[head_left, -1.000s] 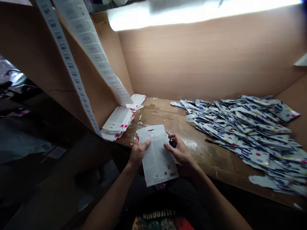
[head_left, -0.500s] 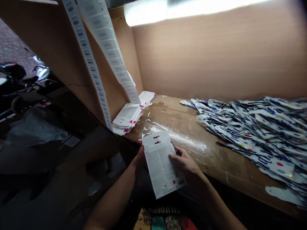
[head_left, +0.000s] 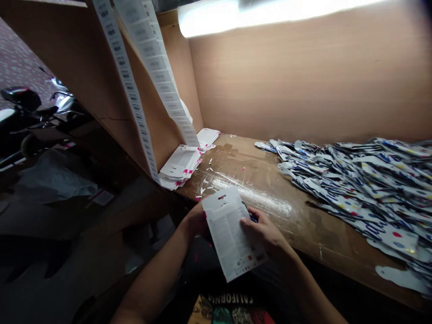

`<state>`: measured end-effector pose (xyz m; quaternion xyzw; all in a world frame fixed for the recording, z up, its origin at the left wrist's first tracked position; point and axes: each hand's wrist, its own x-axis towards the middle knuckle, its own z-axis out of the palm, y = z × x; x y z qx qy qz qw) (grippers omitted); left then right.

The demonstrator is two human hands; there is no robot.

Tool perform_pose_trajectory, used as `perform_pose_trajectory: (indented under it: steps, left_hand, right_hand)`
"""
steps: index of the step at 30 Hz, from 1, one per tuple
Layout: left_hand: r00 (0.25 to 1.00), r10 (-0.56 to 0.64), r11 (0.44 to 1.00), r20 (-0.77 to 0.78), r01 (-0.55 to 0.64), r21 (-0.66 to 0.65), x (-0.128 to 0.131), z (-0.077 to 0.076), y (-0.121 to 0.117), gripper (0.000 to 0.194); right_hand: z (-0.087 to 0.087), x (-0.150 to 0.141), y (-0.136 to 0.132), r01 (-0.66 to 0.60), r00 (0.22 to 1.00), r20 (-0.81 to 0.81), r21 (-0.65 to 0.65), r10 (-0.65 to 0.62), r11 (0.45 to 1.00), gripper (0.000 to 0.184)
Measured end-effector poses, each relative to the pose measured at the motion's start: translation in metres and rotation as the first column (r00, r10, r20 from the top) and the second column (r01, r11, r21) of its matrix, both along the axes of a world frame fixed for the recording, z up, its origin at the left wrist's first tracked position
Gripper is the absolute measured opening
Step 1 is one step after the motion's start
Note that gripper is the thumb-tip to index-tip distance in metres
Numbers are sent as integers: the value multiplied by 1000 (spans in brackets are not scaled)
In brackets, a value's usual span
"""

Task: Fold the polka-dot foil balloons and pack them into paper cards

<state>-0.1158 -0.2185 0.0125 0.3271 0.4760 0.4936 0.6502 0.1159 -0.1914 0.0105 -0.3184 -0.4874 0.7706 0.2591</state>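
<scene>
Card stacks (head_left: 180,166) on worktop (head_left: 320,229), left of hands | left hand (head_left: 195,220) gripping left edge of white printed hanging card (head_left: 229,234), card held over worktop's front edge | right hand (head_left: 265,231) holding card's right side, dark-blue item (head_left: 252,217) behind it, perhaps a tool, too hidden to tell | polka-dot foil packets (head_left: 354,189) heaped far right

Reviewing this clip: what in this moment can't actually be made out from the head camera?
Head view:
The dark blue object by the right hand: mostly hidden by the white printed card and the fingers, so its kind can't be told.
The left hand: its fingers are hidden behind the card, so its grip can't be seen.
The card's small print: too small to read.
The polka-dot packets: cut off by the right edge, lower ones hidden by upper ones.
The barcode label strips: cut off by the top edge.
</scene>
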Motion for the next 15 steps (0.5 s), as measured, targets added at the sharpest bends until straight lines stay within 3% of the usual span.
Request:
perform_pose_trajectory:
  steps: [7,12,15]
  left_hand:
    - [1000,15,1000,9,-15,-4,4,24,-5,36]
    - [995,103,991,-5,-102,85,-2,21,2,38]
    - [996,89,992,-15,-87,86,-14,21,-1,53]
  right_hand:
    - [3,6,-3,-40,999,-1,-9,40,999,62]
    - [12,17,-3,-40,998,47,-34,41,999,69]
    - [11,21,3,-47,991,126,84,36,995,68]
